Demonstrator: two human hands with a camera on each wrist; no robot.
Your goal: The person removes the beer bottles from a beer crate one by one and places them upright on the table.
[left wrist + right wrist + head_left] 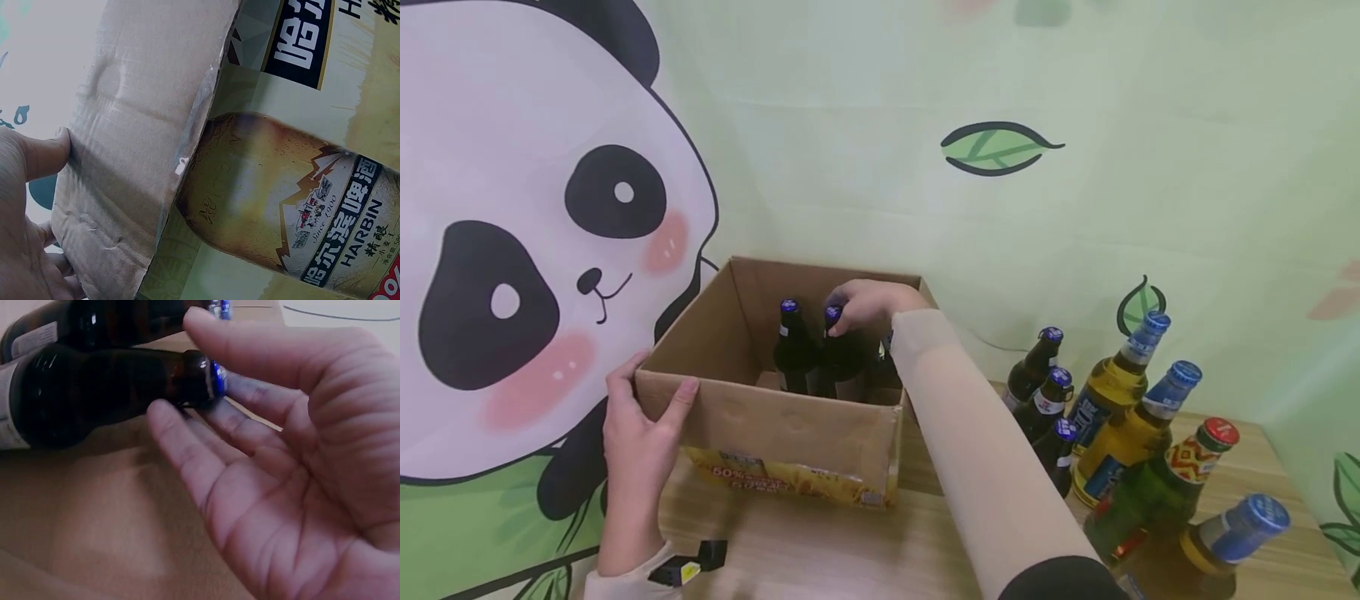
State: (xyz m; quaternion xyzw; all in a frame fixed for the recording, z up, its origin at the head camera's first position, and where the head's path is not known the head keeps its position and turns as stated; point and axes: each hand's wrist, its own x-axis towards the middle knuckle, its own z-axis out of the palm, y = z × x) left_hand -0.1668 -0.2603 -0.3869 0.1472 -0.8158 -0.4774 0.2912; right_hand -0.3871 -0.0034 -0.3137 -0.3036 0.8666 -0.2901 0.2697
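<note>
A cardboard box with an open top stands on the table. My left hand grips its near left corner, the thumb on the front wall. Inside, two dark beer bottles stand upright side by side: a left one and a right one, both with blue caps. Over the box, my right hand is around the right bottle's cap and neck. In the right wrist view its thumb and fingers are spread loosely about the capped neck. Something dark beside my right sleeve is mostly hidden.
To the right of the box stand three dark blue-capped bottles, two golden bottles, a green bottle with a red cap and an amber bottle nearest me. Behind the wooden table hangs a panda-printed backdrop.
</note>
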